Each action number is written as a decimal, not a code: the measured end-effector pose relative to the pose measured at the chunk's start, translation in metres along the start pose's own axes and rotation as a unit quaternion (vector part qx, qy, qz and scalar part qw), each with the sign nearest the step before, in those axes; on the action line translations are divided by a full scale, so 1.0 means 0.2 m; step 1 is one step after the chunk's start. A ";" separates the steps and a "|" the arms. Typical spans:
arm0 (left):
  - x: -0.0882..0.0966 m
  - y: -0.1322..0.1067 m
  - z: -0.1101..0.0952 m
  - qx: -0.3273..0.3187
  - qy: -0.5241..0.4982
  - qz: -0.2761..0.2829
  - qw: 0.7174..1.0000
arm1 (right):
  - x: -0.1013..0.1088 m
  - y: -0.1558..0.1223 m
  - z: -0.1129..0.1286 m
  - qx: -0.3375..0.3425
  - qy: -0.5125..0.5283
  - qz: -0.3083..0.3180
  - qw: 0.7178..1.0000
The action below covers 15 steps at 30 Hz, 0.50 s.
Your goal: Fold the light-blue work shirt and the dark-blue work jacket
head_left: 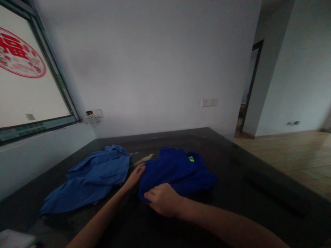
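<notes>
A royal-blue work jacket (178,170) with a small yellow-green reflective patch lies bunched on the dark table. Its left edge is between the fingers of my left hand (134,176). Nearer to me, my right hand (164,199) is closed on the jacket's lower left corner, thumb and forefinger pinching the cloth. To the left, a lighter blue garment with a collar, likely a shirt (95,172), is spread loosely; my left hand is just beside its right edge without plainly holding it.
The dark table (224,217) reaches back to the wall. A beige strip (144,159) lies between the garments. A long black object (274,191) rests at the right, and a whitish item (15,238) sits at the near left corner. Wall sockets (209,102) are behind.
</notes>
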<state>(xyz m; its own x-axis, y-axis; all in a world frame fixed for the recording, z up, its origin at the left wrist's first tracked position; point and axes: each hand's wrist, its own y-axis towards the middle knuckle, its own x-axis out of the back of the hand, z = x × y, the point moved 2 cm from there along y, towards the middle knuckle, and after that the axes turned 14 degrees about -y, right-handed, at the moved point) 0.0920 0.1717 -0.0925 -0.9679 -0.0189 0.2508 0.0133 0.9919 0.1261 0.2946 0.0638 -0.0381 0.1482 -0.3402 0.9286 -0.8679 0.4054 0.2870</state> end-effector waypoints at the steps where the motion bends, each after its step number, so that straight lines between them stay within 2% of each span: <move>1: -0.02 0.02 -0.01 0.035 -0.054 -0.025 0.998 | 0.01 -0.02 0.06 0.036 0.004 0.011 0.999; 3: -0.06 0.05 -0.04 0.106 -0.140 -0.073 0.982 | 0.03 -0.09 0.15 0.079 0.016 0.010 0.997; 5: -0.08 0.08 -0.06 0.150 -0.193 -0.104 0.964 | 0.07 -0.18 0.18 0.082 0.034 -0.014 0.996; 7: -0.10 0.10 -0.07 0.168 -0.229 -0.093 0.954 | 0.11 -0.29 0.16 0.031 0.055 -0.014 0.998; 11: -0.17 0.16 -0.07 0.199 -0.272 -0.003 0.941 | 0.14 -0.52 0.09 -0.131 0.086 0.111 0.981; 13: -0.21 0.20 -0.09 0.183 -0.280 -0.001 0.942 | 0.12 -0.60 0.06 -0.172 0.092 0.159 0.968; 15: -0.26 0.25 -0.14 0.152 -0.291 -0.012 0.944 | 0.09 -0.63 0.03 -0.195 0.086 0.168 0.963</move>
<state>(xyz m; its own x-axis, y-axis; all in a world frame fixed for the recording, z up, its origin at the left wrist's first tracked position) 0.1491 0.2183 -0.0724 -0.9422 -0.0584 -0.3299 0.0017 0.9838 -0.1790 0.4027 0.0010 -0.0590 -0.0047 -0.0033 1.0000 -0.6414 0.7672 -0.0005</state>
